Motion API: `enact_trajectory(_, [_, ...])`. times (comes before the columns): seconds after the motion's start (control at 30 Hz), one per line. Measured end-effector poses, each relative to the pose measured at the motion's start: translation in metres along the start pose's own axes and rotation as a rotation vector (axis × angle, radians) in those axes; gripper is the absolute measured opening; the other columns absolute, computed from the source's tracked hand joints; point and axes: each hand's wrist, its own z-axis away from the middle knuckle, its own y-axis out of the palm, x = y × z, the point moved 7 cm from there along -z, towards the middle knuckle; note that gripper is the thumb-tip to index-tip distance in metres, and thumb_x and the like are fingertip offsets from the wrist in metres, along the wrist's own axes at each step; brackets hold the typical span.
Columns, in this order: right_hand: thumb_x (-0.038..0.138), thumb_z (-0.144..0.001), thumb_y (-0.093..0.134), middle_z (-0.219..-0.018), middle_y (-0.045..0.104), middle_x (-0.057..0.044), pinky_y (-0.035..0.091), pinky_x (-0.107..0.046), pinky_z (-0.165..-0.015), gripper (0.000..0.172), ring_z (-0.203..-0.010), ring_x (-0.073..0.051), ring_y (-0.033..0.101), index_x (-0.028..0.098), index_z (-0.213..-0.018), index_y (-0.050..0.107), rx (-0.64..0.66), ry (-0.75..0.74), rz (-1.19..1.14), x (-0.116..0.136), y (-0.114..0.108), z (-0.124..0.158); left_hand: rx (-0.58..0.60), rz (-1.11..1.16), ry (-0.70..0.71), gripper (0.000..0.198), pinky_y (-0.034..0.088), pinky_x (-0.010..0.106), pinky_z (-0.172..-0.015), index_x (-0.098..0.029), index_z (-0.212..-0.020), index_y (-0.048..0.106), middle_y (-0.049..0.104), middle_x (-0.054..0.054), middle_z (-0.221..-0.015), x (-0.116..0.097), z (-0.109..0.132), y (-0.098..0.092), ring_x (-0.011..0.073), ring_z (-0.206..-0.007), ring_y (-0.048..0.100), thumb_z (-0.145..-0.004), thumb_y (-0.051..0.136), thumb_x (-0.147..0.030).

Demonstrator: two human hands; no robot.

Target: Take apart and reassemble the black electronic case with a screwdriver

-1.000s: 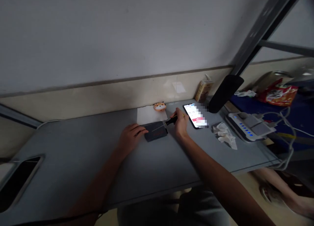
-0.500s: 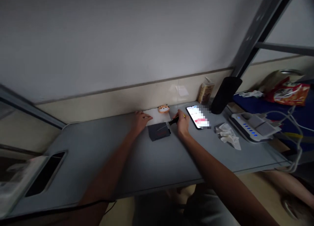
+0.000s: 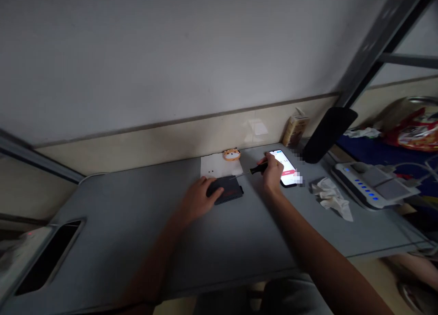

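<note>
A thin dark grey rectangular device (image 3: 230,192) lies on the desk. My left hand (image 3: 199,199) grips its left end, thumb across the top and fingers at the far edge. In my right hand (image 3: 273,172) is a screwdriver (image 3: 257,169) with a black handle, its shaft pointing left towards the device's far right part. Whether the tip touches the device I cannot tell. Behind lies a sheet of white paper (image 3: 215,165) with a few tiny dark bits, perhaps screws, on it. An orange and white animal-faced case (image 3: 232,154) sits at the paper's back right corner.
A lit phone (image 3: 286,169) lies beside my right hand. Further right are a crumpled tissue (image 3: 331,198), a power strip (image 3: 372,185), a black cylinder (image 3: 329,134) and a drink carton (image 3: 294,130). A dark-screened phone (image 3: 51,255) lies at the left. The wall (image 3: 153,141) borders the desk's back.
My left hand has moved from the paper onto the device's left end. My right hand, with the screwdriver, has shifted right, nearer the lit phone. The view has turned slightly.
</note>
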Motion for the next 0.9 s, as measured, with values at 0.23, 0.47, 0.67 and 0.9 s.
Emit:
enact_trajectory(0.23, [0.051, -0.076, 0.052, -0.043, 0.050, 0.001, 0.030, -0.028, -0.041, 0.040, -0.040, -0.012, 0.040, 0.022, -0.048, 0.055, -0.056, 0.015, -0.021, 0.005, -0.004, -0.005, 0.159, 0.122, -0.016, 0.047, 0.055, 0.045, -0.100, -0.028, -0.137, 0.060, 0.066, 0.010, -0.130, -0.008, 0.007, 0.010, 0.0279, -0.118, 0.065, -0.094, 0.065, -0.045])
enact_trajectory(0.47, [0.055, -0.082, 0.054, -0.041, 0.048, 0.001, 0.031, -0.029, -0.043, 0.050, -0.042, -0.013, 0.043, 0.023, -0.043, 0.054, 0.008, -0.230, 0.083, 0.036, -0.006, 0.002, 0.124, 0.279, 0.048, 0.047, 0.053, 0.041, -0.103, -0.035, -0.147, 0.050, 0.067, 0.007, -0.131, -0.001, 0.005, 0.014, 0.0230, -0.120, 0.064, -0.101, 0.053, -0.026])
enact_trajectory(0.67, [0.055, -0.086, 0.053, -0.040, 0.047, 0.001, 0.032, -0.030, -0.045, 0.056, -0.042, -0.013, 0.043, 0.023, -0.041, 0.055, 0.170, -0.341, 0.227, 0.043, 0.008, 0.020, 0.109, 0.370, 0.036, 0.046, 0.057, 0.034, -0.092, -0.030, -0.132, 0.062, 0.072, 0.004, -0.110, 0.000, -0.003, 0.013, 0.0184, -0.105, 0.070, -0.100, 0.037, -0.008])
enact_trajectory(0.9, [0.044, -0.094, 0.047, -0.047, 0.056, 0.000, 0.036, -0.030, -0.051, 0.051, -0.046, -0.013, 0.050, 0.021, -0.050, 0.061, 0.211, -0.521, 0.343, 0.050, 0.015, 0.035, 0.040, 0.386, 0.068, 0.046, 0.057, 0.033, -0.086, -0.026, -0.118, 0.067, 0.072, 0.004, -0.100, -0.005, -0.005, 0.010, 0.0169, -0.093, 0.071, -0.096, 0.034, -0.002])
